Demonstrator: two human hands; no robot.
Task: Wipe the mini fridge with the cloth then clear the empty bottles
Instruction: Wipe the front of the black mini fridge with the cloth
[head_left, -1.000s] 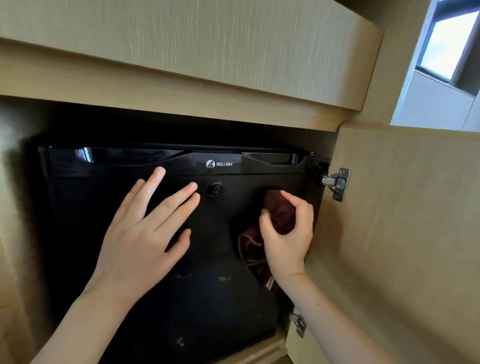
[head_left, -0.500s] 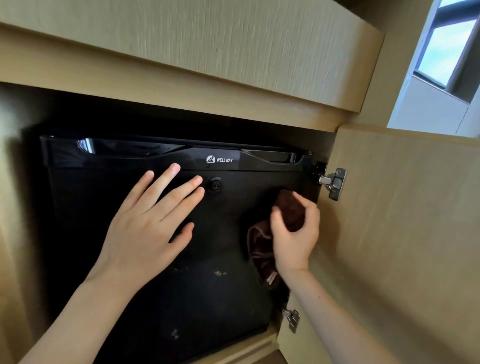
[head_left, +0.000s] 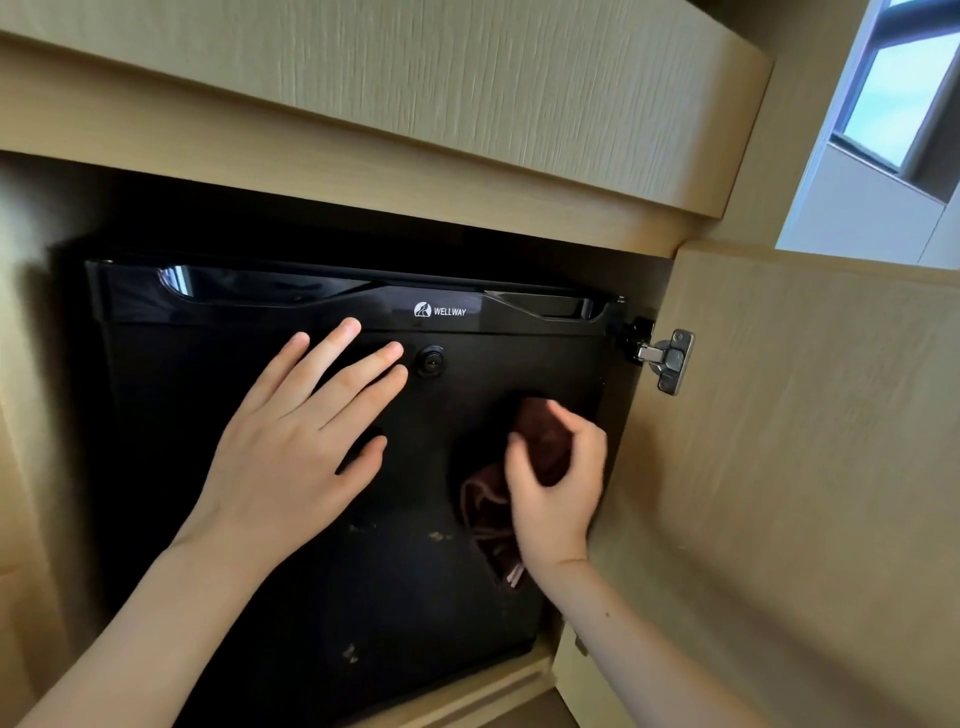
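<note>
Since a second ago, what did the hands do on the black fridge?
The right hand, gripping the dark red cloth, slid down the mini fridge door near its right edge, wiping; it is motion-blurred now. The left hand stayed flat on the door beside the lock. Nothing was picked up or let go. The cabinet door stayed open.

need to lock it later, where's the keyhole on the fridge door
In the head view the keyhole sits high on the mini fridge door, just below the WELLWAY logo and right beside the left hand's fingertips.
</note>
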